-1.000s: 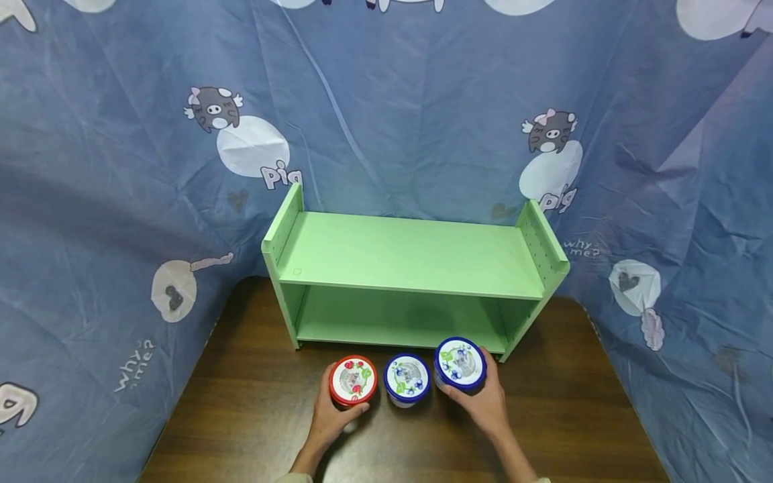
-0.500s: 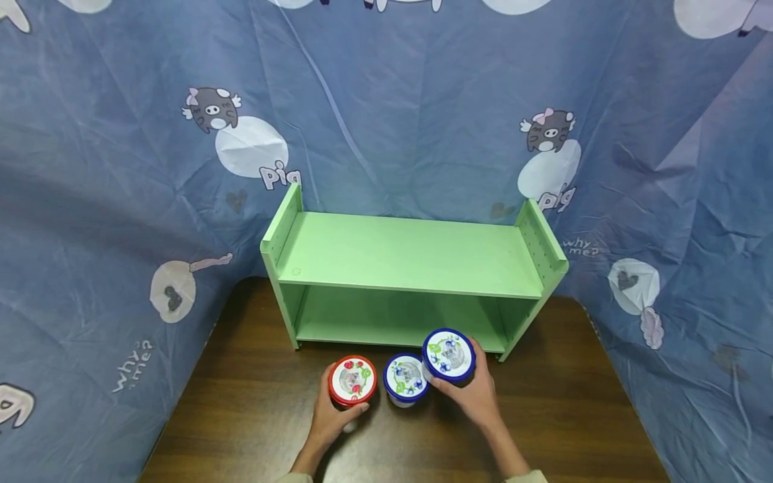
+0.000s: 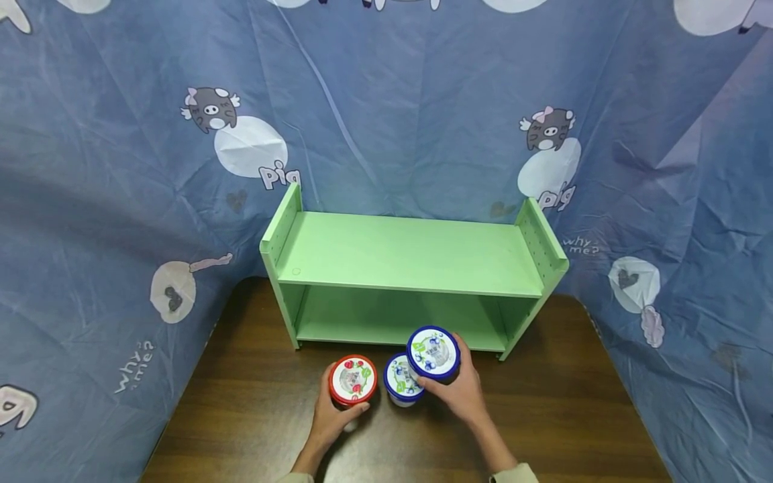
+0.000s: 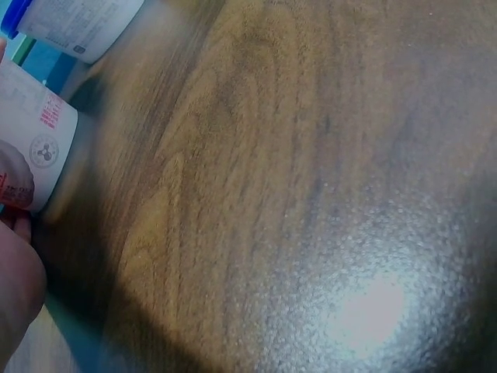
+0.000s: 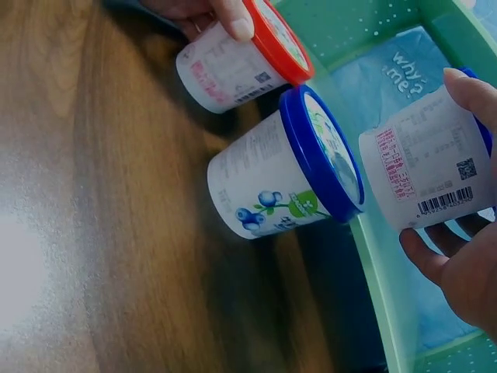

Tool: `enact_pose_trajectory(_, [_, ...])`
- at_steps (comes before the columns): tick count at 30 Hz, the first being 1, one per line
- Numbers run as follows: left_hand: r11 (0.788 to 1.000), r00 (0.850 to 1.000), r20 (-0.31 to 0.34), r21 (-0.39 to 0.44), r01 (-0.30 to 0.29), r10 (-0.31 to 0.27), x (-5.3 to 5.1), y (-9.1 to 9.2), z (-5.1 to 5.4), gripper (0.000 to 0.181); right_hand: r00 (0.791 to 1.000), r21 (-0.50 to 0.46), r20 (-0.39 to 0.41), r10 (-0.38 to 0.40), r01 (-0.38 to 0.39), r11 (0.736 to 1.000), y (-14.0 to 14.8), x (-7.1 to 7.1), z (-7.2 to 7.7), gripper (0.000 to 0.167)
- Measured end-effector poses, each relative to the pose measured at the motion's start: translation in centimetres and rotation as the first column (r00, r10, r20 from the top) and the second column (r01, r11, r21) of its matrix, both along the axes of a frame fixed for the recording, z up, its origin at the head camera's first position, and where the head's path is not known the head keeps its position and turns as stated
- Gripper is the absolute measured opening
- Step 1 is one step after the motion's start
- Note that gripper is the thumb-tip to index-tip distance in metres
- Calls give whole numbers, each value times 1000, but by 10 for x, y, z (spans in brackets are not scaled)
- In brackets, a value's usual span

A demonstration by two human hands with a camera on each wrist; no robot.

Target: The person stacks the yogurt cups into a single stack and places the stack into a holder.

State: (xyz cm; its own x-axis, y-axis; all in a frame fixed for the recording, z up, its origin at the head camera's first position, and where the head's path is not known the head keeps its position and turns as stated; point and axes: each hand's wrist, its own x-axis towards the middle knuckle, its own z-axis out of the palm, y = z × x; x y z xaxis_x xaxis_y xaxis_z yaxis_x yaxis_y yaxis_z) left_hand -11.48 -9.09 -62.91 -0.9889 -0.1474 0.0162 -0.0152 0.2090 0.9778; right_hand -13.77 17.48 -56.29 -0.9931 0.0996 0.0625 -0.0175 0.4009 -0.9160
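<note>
My left hand grips a red-lidded tub with strawberry pictures, which stands on the table. Just right of it stands a blue-lidded tub with blueberry pictures, touched by neither hand. My right hand holds a second blue-lidded tub, raised and partly covering the standing one in the head view. From the right wrist, the raised tub shows a barcode, with fingers and thumb around its side. The left wrist view catches only the base of the strawberry tub and part of my left hand.
A green two-tier shelf stands at the back of the brown wooden table, right behind the tubs. Its raised side panels rise at both ends. A blue curtain with pig prints hangs behind and around the table.
My right hand has carried its blue-lidded tub leftward and slightly up, from beside the standing blueberry tub to over its edge in the head view. The left hand has not moved.
</note>
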Motion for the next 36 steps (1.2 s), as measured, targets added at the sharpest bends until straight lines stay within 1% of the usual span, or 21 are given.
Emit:
enact_pose_trajectory(2, [1000, 1000, 5, 2, 3, -3, 0, 0, 2, 104, 1000, -4, 0, 11, -11, 1000, -2, 0, -1, 112])
enact_pose_trajectory(6, [1000, 1000, 13, 4, 0, 0, 0, 1, 2, 104, 1000, -6, 14, 28, -28, 1000, -7, 0, -2, 111])
enact_pose_trajectory(10, [1000, 1000, 0, 3, -4, 4, 0, 1, 1, 105, 999, -6, 21, 41, -41, 999, -12, 1, -2, 111])
enact_pose_trajectory(15, [1000, 1000, -13, 4, -4, 4, 1, 1, 3, 104, 999, 0, -4, 52, -52, 999, -18, 1, -2, 111])
enact_pose_trajectory(18, [1000, 1000, -14, 1, -7, 7, 0, 2, 1, 104, 998, 8, -17, 54, -54, 998, -20, 1, -4, 111])
enact_pose_trajectory(19, [1000, 1000, -16, 1, -9, 9, -1, 2, -1, 104, 998, 11, -19, 55, -55, 998, -21, 1, -5, 111])
enact_pose_trajectory(20, [1000, 1000, -19, 1, -14, 14, -2, 2, -4, 104, 998, 10, -18, 54, -54, 998, -22, 1, -5, 111])
enact_pose_trajectory(26, [1000, 999, -16, -1, -30, 30, -10, 1, -33, 108, 998, 21, -17, 62, -61, 998, -23, 1, -9, 111])
enact_pose_trajectory(27, [1000, 999, -19, 0, -26, 26, -11, 1, -36, 108, 998, 23, -17, 63, -63, 998, -24, 1, -9, 111])
enact_pose_trajectory(30, [1000, 1000, -21, 12, -14, 14, -11, -2, -39, 109, 998, 25, -13, 67, -67, 997, -24, 1, -10, 111])
enact_pose_trajectory(33, [1000, 1000, -19, 22, -3, 3, -11, -3, -40, 110, 997, 15, -11, 74, -74, 997, -26, 2, -10, 111])
enact_pose_trajectory(36, [1000, 1000, -17, 12, -4, 4, -10, -3, -40, 109, 996, 5, -18, 84, -84, 996, -27, 2, -11, 110])
